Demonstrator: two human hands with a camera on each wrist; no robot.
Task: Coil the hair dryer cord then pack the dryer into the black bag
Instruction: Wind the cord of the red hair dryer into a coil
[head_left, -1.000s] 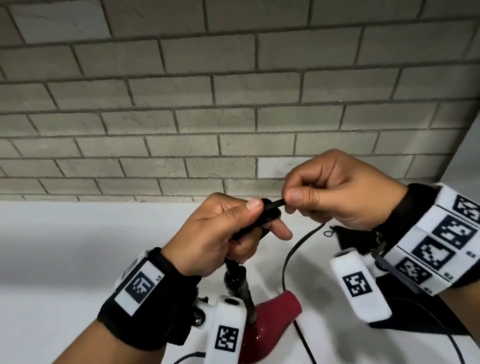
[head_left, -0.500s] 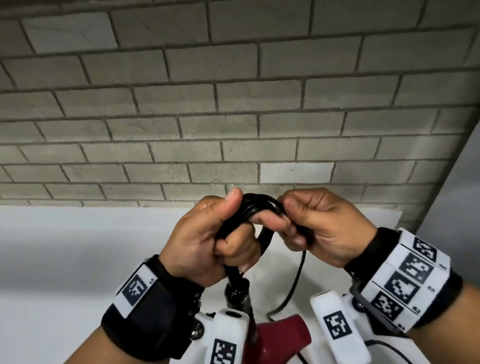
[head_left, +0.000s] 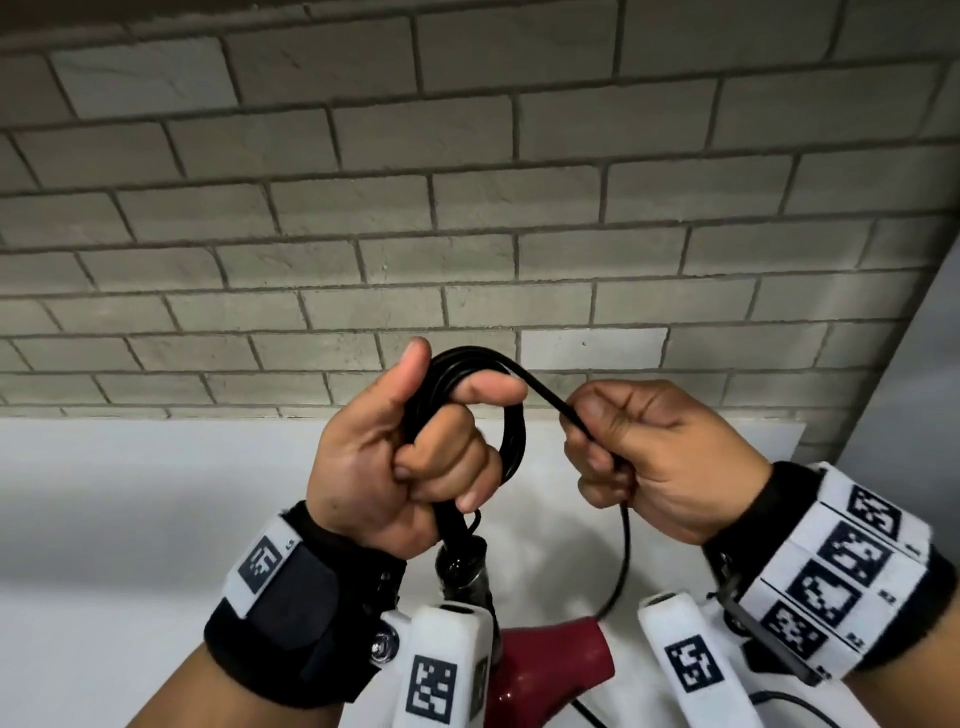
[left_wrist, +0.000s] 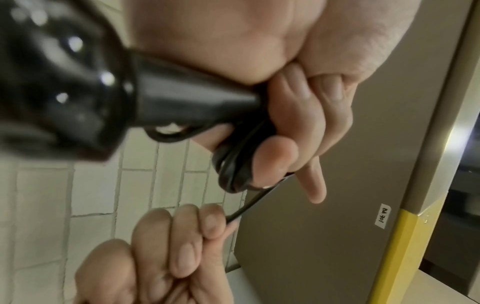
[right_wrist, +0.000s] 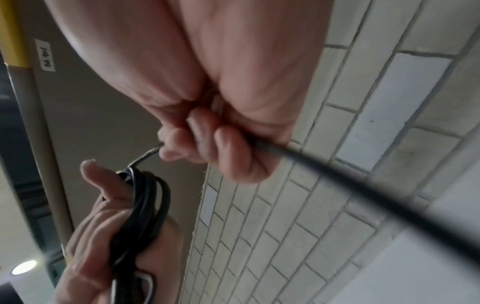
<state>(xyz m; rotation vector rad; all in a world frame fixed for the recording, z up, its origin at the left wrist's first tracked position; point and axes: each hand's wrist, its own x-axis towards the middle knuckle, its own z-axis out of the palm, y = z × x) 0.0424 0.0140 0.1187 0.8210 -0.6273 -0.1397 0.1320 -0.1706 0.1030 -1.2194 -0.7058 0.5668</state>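
Note:
My left hand (head_left: 431, 447) grips a coil of black cord (head_left: 511, 441), with the loops running round its fingers and up against the raised thumb. Below that fist hangs the dryer, its black handle end (head_left: 460, 566) above the dark red body (head_left: 550, 670). My right hand (head_left: 602, 457), just right of the coil, holds one cord strand (head_left: 550, 402) in a fist, stretched taut from the coil's top. The loose cord (head_left: 623, 561) drops from this fist toward the table. The wrist views show the coil (left_wrist: 233, 164) (right_wrist: 145, 205) and the strand (right_wrist: 363, 189). The black bag is not in view.
A white tabletop (head_left: 130, 519) lies under both hands and ends at a grey brick wall (head_left: 467, 208) close behind. A grey panel (head_left: 924, 364) stands at the right, with a yellow-edged post (left_wrist: 405, 236) beside it.
Another turn of cord has gone round my left hand and the coil is thicker. My right hand has drawn back to the right, pulling a strand taut. Both hands sit slightly higher.

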